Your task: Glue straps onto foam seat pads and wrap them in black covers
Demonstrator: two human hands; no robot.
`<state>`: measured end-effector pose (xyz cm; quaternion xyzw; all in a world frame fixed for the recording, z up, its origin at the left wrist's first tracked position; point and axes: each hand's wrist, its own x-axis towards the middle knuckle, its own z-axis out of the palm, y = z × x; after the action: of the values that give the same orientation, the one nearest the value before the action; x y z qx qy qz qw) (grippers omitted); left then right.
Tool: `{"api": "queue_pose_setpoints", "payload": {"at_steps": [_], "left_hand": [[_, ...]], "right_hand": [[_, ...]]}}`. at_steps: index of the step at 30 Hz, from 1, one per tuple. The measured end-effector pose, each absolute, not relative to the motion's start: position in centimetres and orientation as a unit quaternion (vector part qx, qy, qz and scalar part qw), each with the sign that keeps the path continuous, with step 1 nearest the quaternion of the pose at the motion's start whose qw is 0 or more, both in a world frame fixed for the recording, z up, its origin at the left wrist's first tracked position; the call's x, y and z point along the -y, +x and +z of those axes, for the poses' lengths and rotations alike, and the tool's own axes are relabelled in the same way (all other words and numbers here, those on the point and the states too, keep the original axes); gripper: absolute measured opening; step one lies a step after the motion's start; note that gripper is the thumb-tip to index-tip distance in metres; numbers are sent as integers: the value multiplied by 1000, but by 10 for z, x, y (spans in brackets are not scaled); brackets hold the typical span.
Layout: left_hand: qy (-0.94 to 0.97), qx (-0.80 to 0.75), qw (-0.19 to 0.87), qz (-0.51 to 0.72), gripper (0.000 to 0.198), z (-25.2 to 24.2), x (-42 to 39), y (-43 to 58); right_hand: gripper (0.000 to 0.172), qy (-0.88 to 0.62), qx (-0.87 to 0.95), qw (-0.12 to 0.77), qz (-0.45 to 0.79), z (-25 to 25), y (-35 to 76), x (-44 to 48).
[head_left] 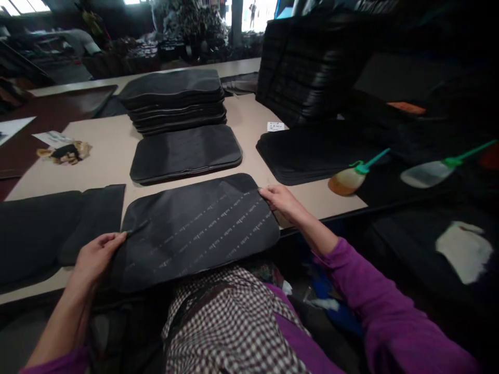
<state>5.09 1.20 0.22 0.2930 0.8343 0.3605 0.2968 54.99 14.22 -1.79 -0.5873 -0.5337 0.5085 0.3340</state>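
We have the printed black panel [198,228] overhanging the table [245,111], left hand [95,254] and right hand [284,201] with fingers pinched tight on opposite ends; slackening either grip could let it slide off.

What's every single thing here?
Table: 1, tan, middle
Printed panel: 1, black, front
Tall stack: 1, black, back middle
Low stacks: 2, black, middle and right
Flat pieces: 2+, black, left
Big pile: 1, black, back right
Squeeze bottles: 2, amber and whitish, right
Papers: 3, white, left and centre
Scraps: unclear, tan and black, left
Brown surface: 1, maroon, far left
Pale cloth: 1, cream, lower right
Orange item: 1, orange, right
Blue material: unclear, blue, below
Background clutter: unclear, dark, back
Distant person: 1+, dark, doorway
Checked garment: 1, dark/white, waist
Sleeves: 2, purple, arms
Left grip: 1, bare, panel's left edge
Right grip: 1, bare, panel's right edge
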Motion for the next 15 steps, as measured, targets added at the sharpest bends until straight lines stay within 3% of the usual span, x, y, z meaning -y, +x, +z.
{"api": "queue_pose_setpoints", "payload": {"at_steps": [7,15], "left_hand": [[291,-802,378,360,51,14,-2,62],[268,-729,477,411,53,41,4,81]], "right_hand": [[48,-546,561,322,533,-4,549,-131],[63,-515,427,410,620,30,549,-115]]}}
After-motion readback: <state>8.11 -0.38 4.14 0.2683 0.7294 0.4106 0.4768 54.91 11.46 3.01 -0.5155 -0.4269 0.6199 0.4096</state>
